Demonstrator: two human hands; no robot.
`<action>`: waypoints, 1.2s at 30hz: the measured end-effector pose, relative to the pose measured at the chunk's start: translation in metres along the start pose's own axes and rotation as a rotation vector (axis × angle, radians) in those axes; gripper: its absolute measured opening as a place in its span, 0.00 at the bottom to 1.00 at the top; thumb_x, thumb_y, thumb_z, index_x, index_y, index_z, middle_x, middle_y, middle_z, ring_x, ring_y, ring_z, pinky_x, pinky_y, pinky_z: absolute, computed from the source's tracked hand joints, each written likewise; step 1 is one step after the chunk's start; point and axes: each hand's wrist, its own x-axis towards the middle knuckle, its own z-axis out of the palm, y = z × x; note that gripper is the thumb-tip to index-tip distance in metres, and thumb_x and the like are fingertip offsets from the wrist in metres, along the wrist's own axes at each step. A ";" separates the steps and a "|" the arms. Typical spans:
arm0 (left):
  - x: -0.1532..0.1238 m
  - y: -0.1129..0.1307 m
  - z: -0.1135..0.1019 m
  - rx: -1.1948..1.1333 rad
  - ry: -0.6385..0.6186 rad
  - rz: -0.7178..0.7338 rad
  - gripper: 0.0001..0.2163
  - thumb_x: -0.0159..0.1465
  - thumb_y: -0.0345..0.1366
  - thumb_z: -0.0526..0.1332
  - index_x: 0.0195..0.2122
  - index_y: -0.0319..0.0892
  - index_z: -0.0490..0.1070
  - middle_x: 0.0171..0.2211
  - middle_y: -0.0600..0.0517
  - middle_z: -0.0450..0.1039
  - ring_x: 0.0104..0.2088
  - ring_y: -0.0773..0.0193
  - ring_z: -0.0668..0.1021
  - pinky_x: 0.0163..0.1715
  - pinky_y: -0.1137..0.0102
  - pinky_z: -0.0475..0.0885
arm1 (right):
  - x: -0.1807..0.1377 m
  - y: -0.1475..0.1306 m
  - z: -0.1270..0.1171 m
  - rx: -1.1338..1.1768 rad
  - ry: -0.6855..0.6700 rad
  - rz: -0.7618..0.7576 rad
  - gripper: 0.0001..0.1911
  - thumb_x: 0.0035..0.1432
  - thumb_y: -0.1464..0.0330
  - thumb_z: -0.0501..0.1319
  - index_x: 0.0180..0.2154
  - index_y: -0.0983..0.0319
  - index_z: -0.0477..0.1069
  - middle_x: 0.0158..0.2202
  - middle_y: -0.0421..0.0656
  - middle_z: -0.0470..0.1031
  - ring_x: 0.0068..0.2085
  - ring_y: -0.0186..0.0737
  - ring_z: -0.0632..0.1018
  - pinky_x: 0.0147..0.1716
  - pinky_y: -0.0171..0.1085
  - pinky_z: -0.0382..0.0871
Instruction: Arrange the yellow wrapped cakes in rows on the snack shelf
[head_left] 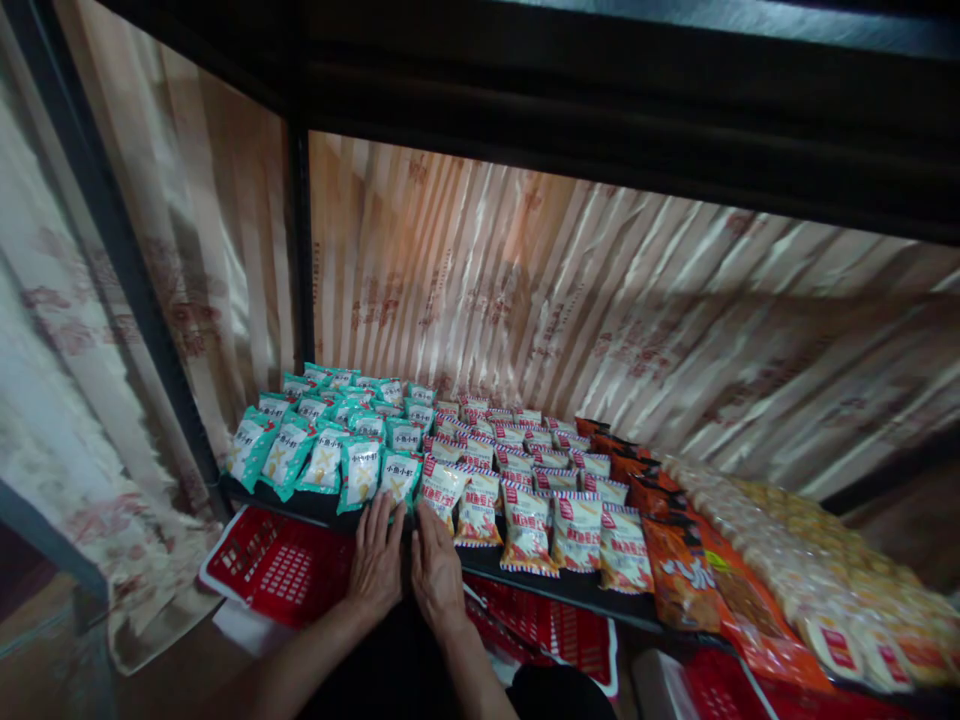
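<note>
Several rows of teal snack packets with white label panels sit on the left part of a black shelf. To their right are rows of white snack packets with red lettering and striped edges. My left hand has its fingers stretched out, with the tips at the lower edge of the front-right teal packet. Beside it, my right hand is open, its extended fingers against the front-left white packet. Nothing shows grasped in either hand.
Orange packets and rows of clear-wrapped snacks continue along the shelf to the right. Below it are red baskets. A pale patterned curtain hangs behind, dark metal posts stand left, and another shelf spans overhead.
</note>
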 end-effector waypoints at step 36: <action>-0.003 -0.001 -0.006 -0.103 -0.200 -0.043 0.28 0.61 0.24 0.47 0.64 0.41 0.49 0.65 0.44 0.46 0.65 0.55 0.47 0.57 0.56 0.59 | 0.005 0.016 -0.005 -0.049 0.066 0.108 0.22 0.64 0.66 0.46 0.55 0.66 0.64 0.61 0.53 0.58 0.62 0.47 0.58 0.57 0.52 0.60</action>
